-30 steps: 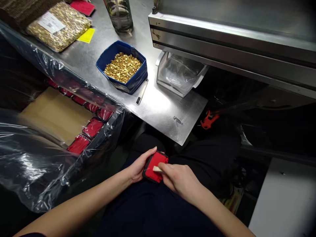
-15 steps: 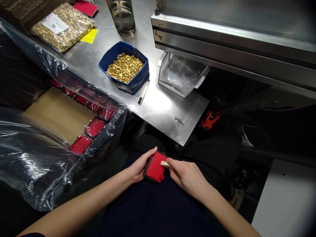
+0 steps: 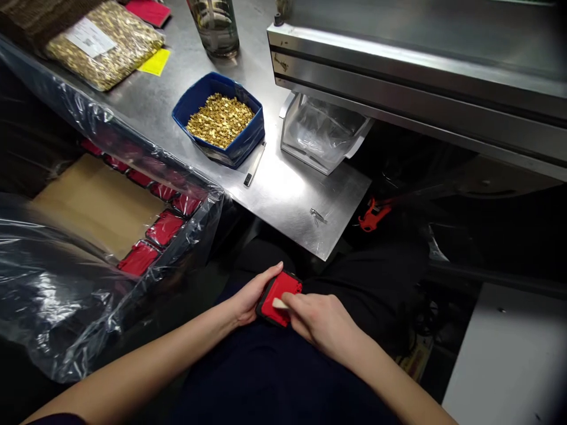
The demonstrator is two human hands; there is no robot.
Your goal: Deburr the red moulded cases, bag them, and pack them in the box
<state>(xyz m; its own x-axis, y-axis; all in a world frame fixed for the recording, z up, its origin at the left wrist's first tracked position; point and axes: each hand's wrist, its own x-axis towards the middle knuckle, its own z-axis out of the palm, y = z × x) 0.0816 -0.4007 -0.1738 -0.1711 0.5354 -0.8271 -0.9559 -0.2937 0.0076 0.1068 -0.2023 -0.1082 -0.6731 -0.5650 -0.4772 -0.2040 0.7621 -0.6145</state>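
Over my lap, my left hand (image 3: 251, 300) grips a small red and black plastic case (image 3: 275, 287) by its left side, thumb along the upper edge. My right hand (image 3: 316, 319) is closed around a short pale stick-like tool (image 3: 280, 303), whose flat end lies on or just over the case's red face. The fingers hide most of that tool, so I cannot make out its kind. Part of the case's lower right is covered by my right hand.
A blue bin (image 3: 254, 136) of small brass pieces, a pen-like tool (image 3: 254, 165), tiny metal parts (image 3: 318, 216) and a clear bin (image 3: 305, 154) are on the metal table (image 3: 283, 203). Left is a plastic-lined box (image 3: 175, 171) with several red cases (image 3: 165, 228). A metal beam (image 3: 398, 88) overhangs the right.
My right hand has moved left and slightly down, carrying the pale tool across the case's red face. My left hand keeps its hold. The whole view has shifted slightly.
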